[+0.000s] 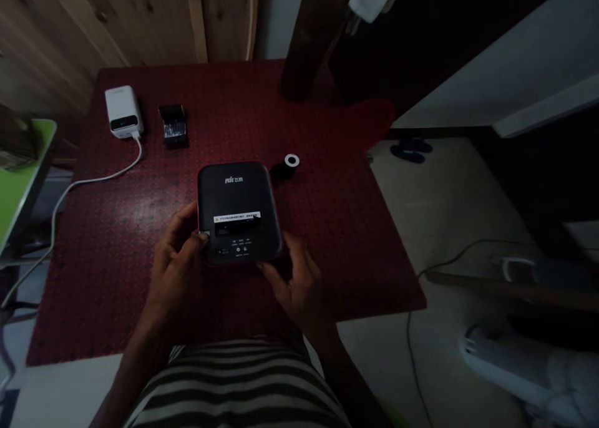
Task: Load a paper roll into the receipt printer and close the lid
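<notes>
A black label printer (239,213) with a white logo and a yellow-white sticker sits in the middle of the red patterned table (116,241). My left hand (175,262) grips its left near corner, fingers curled against the side. At the right near corner, my right hand (297,278) holds it with fingers curled under the edge. A small black roll with a white core (289,163) lies just behind the printer's right side.
A white power bank (121,111) with a white cable (93,181) lies far left. A small black device (173,125) sits beside it. A dark bottle (313,35) stands at the far edge. Green furniture (19,184) is at left; floor cables and a white object are at right.
</notes>
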`<state>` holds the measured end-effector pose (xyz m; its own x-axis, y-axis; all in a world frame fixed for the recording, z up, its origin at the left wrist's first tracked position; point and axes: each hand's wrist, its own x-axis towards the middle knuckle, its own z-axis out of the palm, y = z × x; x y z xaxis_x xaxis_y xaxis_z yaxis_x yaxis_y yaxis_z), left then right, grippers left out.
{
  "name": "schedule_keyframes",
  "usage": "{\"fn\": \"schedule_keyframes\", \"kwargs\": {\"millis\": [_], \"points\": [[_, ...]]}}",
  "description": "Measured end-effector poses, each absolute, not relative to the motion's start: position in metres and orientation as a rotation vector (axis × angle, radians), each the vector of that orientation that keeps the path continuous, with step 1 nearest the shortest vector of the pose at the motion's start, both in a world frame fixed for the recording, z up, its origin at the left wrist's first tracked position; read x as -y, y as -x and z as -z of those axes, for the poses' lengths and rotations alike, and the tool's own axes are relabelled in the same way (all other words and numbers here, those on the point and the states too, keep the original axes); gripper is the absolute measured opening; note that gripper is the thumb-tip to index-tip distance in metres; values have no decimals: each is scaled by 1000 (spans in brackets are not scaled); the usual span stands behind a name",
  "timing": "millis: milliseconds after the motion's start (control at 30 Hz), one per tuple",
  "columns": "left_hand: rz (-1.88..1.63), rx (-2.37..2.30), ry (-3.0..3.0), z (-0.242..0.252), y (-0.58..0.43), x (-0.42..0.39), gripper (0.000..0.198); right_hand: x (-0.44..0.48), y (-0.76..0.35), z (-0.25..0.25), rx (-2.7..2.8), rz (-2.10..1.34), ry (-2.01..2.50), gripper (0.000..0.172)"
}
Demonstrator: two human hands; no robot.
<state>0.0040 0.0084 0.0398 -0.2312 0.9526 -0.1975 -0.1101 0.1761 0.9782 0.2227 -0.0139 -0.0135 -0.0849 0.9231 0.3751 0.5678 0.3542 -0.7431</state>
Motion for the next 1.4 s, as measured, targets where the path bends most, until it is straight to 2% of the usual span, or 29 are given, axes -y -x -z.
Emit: {"fn": "schedule_keyframes", "kwargs": {"millis": [167, 500, 667, 800, 967, 1100, 1267, 1400], "points": [[-1287, -1437, -865, -39, -5, -9, 48, 14, -222, 12, 1769, -530, 1311, 45], [-1336, -1420, -967, -31, -6, -5, 52, 12, -231, 1, 1809, -478, 1298, 49], [-1363, -1380, -1028, -17, -1, -4, 51, -15, -239, -40, 1890, -259, 1204, 28], [-1406, -1376, -1167, -5, -2, -3, 58, -65, -214, -67, 2197, -210, 1110, 32], [-1417, -1381, -1246, 12, -5, 3, 70, -113, -169, -75, 2732, -226, 1271, 25], [-1382, -1372, -1277, 16, -4, 4, 76, -123, -157, -71, 2814, -237, 1272, 27], [-1376, -1358, -1320, 15, -1, 3, 72, -124, -163, -79, 2852, -283, 1227, 27], [-1383, -1369, -1369, 16, -1, 3, 72, -111, -174, -91, 2735, -272, 1179, 18]]}}
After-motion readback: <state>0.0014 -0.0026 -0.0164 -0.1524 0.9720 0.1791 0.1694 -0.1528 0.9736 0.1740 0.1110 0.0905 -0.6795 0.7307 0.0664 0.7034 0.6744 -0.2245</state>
